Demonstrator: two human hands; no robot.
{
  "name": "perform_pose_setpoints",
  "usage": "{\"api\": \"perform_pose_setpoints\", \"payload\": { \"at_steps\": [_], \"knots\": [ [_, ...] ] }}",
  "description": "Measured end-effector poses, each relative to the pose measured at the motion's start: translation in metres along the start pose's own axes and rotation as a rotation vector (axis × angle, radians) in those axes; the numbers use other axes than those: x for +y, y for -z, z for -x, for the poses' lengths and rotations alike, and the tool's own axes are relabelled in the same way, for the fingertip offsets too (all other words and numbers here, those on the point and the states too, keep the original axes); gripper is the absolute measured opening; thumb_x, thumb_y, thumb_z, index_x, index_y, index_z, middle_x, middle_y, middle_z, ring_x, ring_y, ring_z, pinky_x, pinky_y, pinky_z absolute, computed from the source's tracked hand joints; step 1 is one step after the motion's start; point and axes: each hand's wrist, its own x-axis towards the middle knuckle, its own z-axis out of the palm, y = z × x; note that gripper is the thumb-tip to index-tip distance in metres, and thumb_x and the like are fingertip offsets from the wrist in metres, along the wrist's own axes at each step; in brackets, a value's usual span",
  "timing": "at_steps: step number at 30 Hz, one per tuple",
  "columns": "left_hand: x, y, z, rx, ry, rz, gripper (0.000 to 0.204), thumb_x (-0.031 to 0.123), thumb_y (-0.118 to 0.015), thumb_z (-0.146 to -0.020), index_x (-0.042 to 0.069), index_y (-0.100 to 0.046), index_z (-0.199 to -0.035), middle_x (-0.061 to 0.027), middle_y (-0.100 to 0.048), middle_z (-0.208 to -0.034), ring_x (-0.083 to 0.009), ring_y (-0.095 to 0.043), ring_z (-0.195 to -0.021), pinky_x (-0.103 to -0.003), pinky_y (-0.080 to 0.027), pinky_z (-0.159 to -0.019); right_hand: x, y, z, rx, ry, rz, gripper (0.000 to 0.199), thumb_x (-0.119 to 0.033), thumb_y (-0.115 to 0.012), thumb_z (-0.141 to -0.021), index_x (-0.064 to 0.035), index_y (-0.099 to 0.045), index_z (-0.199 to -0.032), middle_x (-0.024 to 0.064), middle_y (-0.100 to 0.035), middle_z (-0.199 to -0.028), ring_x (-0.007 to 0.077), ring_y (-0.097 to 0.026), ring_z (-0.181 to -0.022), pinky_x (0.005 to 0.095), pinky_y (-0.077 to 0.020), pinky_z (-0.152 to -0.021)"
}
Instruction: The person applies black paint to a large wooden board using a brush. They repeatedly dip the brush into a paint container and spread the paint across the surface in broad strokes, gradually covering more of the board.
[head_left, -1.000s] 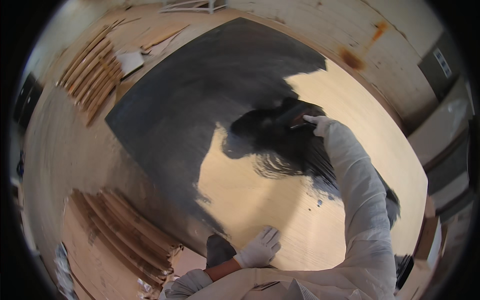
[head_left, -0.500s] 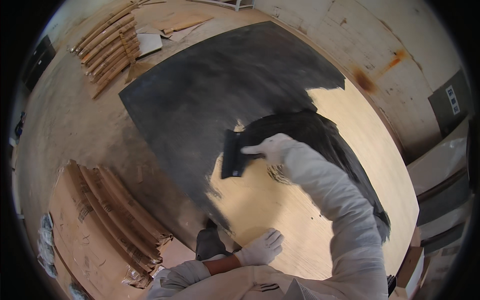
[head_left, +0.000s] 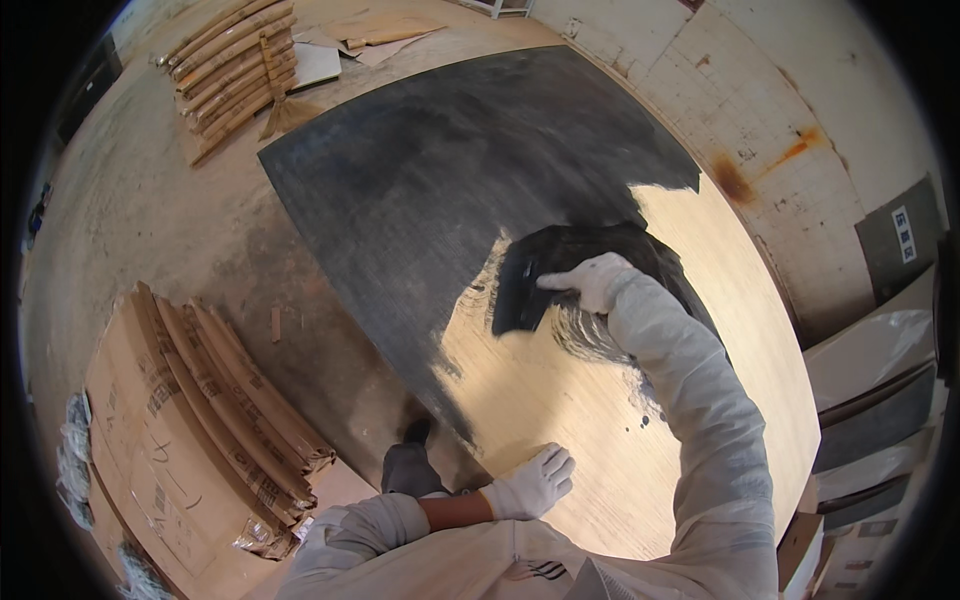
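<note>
A large board carries a wet-looking black coating (head_left: 430, 170) over its far and left parts, while its near part is bare pale wood grain (head_left: 540, 410). My right hand (head_left: 600, 282), in a white glove, is closed on a dark, wide-bladed spreader (head_left: 515, 292), index finger stretched along it. The blade rests on the board where coating meets bare surface, with thin streaks beside it. Some dark drops lie near my right forearm. My left hand (head_left: 535, 482), also gloved in white, leans on the board's near left edge, fingers laid out and holding nothing.
Flat brown cartons (head_left: 190, 420) are stacked at the near left, and a bundle of brown wrapped pieces (head_left: 235, 75) lies at the far left. A stained wall (head_left: 740, 110) runs along the right. Dark and pale panels (head_left: 875, 410) lean at the right.
My right hand has drawn the spreader rightward over the board, with streaks now left of the blade. The whole view has shifted slightly. My left hand stays at the edge.
</note>
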Motion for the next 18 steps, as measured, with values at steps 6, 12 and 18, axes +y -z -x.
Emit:
{"api": "perform_pose_setpoints", "payload": {
  "at_steps": [6,12,18],
  "knots": [
    [0.0,0.005,0.002,-0.073,0.0,-0.011,0.039,0.027,-0.058,-0.088,-0.006,-0.068,-0.107,-0.026,-0.062,-0.122,-0.0394,-0.058,-0.123,-0.053,-0.042,-0.115,-0.03,0.009,-0.019,-0.076,0.0,0.036,0.081,0.001,-0.058,-0.091,-0.0456,-0.054,-0.157,0.01,-0.07,-0.144,0.0268,-0.069,-0.131,0.0376,-0.0535,-0.111],
    [0.001,-0.002,0.007,-0.068,-0.009,-0.081,0.038,0.026,-0.056,-0.091,-0.006,-0.068,-0.109,-0.0261,-0.063,-0.124,-0.0399,-0.057,-0.125,-0.053,-0.04,-0.118,-0.029,0.026,-0.017,-0.024,-0.022,-0.043,0.08,-0.002,-0.059,-0.092,-0.0436,-0.052,-0.16,0.0107,-0.07,-0.144,0.0263,-0.068,-0.132,0.0387,-0.0528,-0.112],
    [0.003,-0.001,0.007,-0.103,-0.018,-0.116,0.038,0.026,-0.054,-0.094,-0.005,-0.069,-0.11,-0.0253,-0.063,-0.126,-0.0396,-0.057,-0.127,-0.053,-0.039,-0.118,-0.038,0.038,-0.017,-0.049,-0.056,-0.086,0.061,-0.034,-0.064,-0.101,-0.0414,-0.052,-0.16,0.0113,-0.071,-0.142,0.0312,-0.068,-0.132,0.0403,-0.0536,-0.109]
  ]
}}
